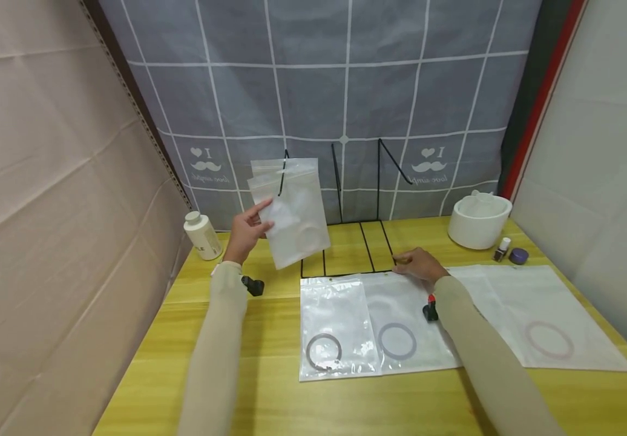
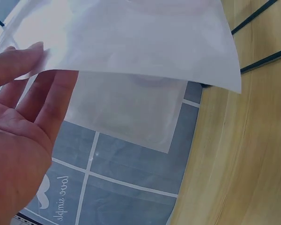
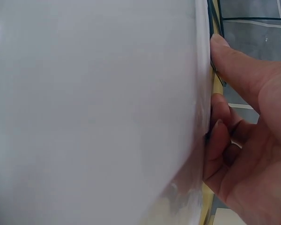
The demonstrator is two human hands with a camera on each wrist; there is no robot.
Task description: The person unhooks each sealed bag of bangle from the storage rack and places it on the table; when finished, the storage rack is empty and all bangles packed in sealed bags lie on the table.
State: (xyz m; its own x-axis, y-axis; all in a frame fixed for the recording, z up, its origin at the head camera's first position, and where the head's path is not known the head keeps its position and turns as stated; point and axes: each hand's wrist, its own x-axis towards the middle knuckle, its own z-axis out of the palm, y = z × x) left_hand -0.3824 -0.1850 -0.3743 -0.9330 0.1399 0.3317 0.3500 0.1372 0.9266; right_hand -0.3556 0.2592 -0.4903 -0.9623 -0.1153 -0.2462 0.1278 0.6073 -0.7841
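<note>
My left hand [image 1: 245,235] pinches the left edge of a white zip-lock bag [image 1: 298,221], thumb in front and fingers behind. This bag and another behind it hang on a hook of a black wire display rack [image 1: 379,181]. A second bag [image 2: 126,108] shows below the front one in the left wrist view. My right hand [image 1: 421,264] grips the rack's front wire with thumb and curled fingers, beside the top edge of a flat bag [image 3: 98,108]. Clear-fronted bags [image 1: 341,309] on the table contain a dark bangle-like ring [image 1: 307,350] and a pale purple one [image 1: 397,325].
More white bags [image 1: 515,297] lie at the right, one with a pink ring. A white bottle [image 1: 203,235] stands at the left. At the right back are a white tub [image 1: 477,233], a small bottle [image 1: 501,249] and a purple jar [image 1: 518,256]. Grey gridded cloth [image 1: 313,91] hangs behind.
</note>
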